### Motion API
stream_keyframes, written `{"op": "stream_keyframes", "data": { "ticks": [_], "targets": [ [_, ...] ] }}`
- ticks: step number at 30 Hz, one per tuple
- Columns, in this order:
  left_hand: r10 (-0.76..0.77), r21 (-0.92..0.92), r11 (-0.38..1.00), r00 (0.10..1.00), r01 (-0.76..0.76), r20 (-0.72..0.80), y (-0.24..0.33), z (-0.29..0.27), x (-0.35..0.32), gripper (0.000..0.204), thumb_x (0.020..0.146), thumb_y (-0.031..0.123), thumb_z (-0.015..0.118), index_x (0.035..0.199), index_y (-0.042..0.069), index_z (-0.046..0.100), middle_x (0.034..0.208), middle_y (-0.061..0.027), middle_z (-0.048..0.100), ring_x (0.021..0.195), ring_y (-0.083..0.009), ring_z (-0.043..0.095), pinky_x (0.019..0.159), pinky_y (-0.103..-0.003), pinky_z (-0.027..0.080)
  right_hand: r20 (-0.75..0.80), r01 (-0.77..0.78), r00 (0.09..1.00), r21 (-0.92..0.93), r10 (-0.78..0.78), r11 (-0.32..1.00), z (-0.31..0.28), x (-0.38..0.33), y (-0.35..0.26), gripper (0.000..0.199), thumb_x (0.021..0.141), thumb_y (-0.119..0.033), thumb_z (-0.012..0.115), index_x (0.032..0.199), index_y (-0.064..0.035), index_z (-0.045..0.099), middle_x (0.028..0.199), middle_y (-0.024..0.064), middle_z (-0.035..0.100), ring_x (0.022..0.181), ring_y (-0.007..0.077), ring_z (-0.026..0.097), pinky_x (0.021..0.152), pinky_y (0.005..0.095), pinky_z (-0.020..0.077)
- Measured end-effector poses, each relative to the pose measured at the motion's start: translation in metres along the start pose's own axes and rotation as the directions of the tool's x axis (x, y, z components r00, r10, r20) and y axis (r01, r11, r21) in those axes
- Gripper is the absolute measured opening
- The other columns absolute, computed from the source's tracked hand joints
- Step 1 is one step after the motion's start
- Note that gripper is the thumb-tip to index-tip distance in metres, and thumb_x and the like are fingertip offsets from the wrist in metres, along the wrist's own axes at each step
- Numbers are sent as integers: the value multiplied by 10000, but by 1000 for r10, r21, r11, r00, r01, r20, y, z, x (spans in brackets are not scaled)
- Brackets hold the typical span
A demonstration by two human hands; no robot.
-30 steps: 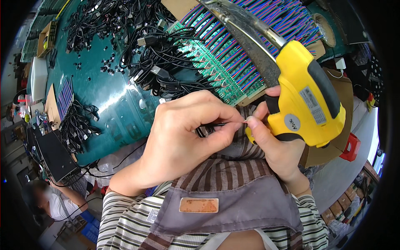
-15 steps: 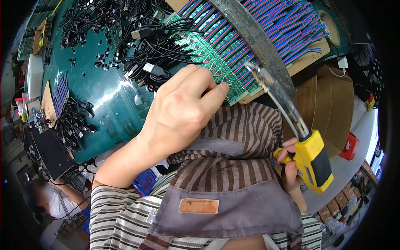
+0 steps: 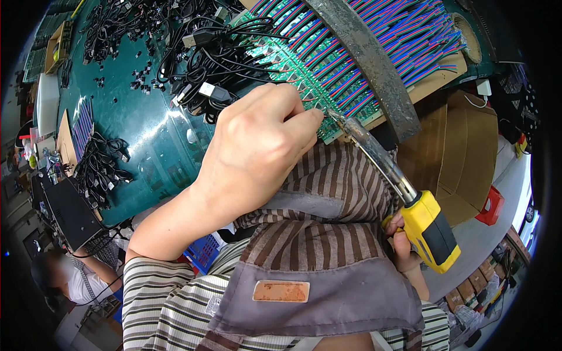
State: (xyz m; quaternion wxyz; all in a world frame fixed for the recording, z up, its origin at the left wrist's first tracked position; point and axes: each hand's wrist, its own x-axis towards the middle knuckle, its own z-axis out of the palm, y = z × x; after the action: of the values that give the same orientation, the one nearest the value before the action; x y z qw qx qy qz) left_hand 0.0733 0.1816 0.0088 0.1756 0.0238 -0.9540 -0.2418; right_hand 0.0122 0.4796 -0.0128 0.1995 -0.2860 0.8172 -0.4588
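My right hand [image 3: 403, 245] is wrapped round the handle of a yellow and black soldering gun [image 3: 432, 234]. The gun's metal tip touches or nearly touches the near edge of a green circuit board panel [image 3: 321, 88], just right of my left fingertips. My left hand [image 3: 257, 140] is closed in a pinch over that edge; what it pinches is hidden by the fingers. Black USB cables [image 3: 213, 70] lie beyond the left hand, some with thin wire ends on the board. Rows of red, blue and black wires [image 3: 398, 47] run off the panel's other side.
A curved dark metal bar [image 3: 374, 64] lies across the panel and wires. More black cables [image 3: 117, 29] and small black pieces [image 3: 140, 79] are spread on the green table [image 3: 146, 175]. An open cardboard box [image 3: 468, 152] stands at right. Another person [image 3: 88, 281] sits at far left.
The soldering gun has swung left and down, bringing its tip from over the wires to the board's edge beside my left fingertips. My left hand stays nearly in place.
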Motion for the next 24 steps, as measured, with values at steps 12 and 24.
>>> {"op": "stream_keyframes", "data": {
  "ticks": [12, 24],
  "targets": [
    [-6, 21, 1000, 999, 5, 49, 2, -4, 6, 180, 664, 30, 711, 841, 54, 694, 676, -45, 530, 602, -199, 547, 511, -318, 433, 3, 14, 1000, 151, -15, 988, -2, -4, 3, 600, 861, -465, 593, 1159, 38, 462, 982, 181, 528, 615, 130, 505, 565, 250, 418],
    [-83, -143, 987, 996, 78, -28, -5, 0, 9, 142, 626, 1, 724, 761, 36, 696, 638, -49, 581, 600, -175, 570, 506, -289, 442, 22, -108, 994, 349, 107, 931, 1, -6, -7, 579, 858, -425, 615, 1161, 46, 466, 1097, 230, 503, 576, 119, 502, 529, 253, 402]
  ]
}}
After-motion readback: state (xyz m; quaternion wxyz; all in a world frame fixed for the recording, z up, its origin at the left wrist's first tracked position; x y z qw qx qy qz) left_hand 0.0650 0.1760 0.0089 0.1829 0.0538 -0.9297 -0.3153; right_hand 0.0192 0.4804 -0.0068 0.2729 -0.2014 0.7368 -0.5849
